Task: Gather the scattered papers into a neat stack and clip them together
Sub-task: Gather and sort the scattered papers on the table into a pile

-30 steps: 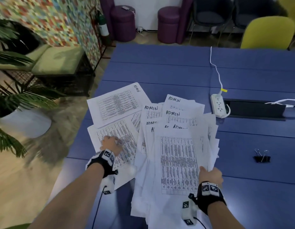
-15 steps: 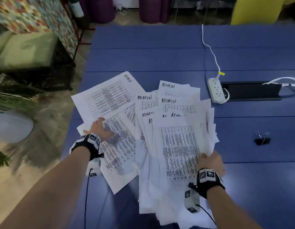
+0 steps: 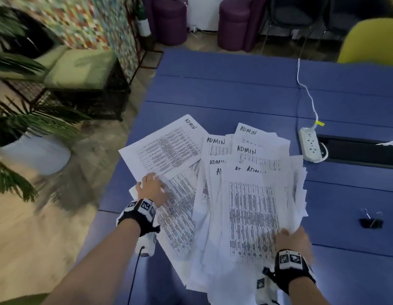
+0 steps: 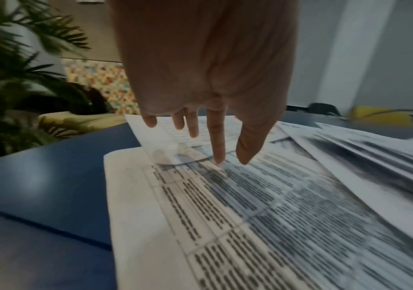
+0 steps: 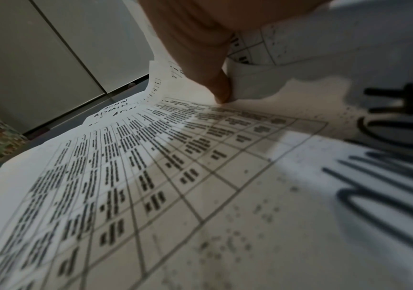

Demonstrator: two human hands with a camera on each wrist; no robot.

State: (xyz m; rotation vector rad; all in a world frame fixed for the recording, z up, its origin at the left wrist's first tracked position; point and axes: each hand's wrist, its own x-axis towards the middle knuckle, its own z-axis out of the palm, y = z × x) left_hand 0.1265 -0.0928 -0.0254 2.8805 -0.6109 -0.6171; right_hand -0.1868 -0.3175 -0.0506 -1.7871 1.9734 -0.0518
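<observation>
Several printed sheets marked ADMIN lie fanned on the blue table point(image 3: 235, 89). My right hand point(image 3: 294, 236) grips the main pile of papers point(image 3: 252, 208) at its near right edge; the right wrist view shows the thumb point(image 5: 221, 94) pressed on the top sheet point(image 5: 175, 176), the other fingers hidden beneath. My left hand point(image 3: 154, 186) rests with straight fingers point(image 4: 219, 159) on the lower left sheet point(image 4: 250, 215), right at the curled near corner of the tilted left sheet point(image 3: 167, 150). A black binder clip point(image 3: 370, 221) lies apart at the right.
A white power strip point(image 3: 310, 146) with its cable lies beyond the pile, beside a dark cable slot point(image 3: 356, 150). The table's left edge runs close to my left hand; a potted plant point(image 3: 26, 128) and a bench stand on the floor there. A yellow chair point(image 3: 371, 42) is at the far right.
My left hand has slid away from me along the lower left sheet to the near corner of the tilted sheet. My right hand keeps its hold on the pile.
</observation>
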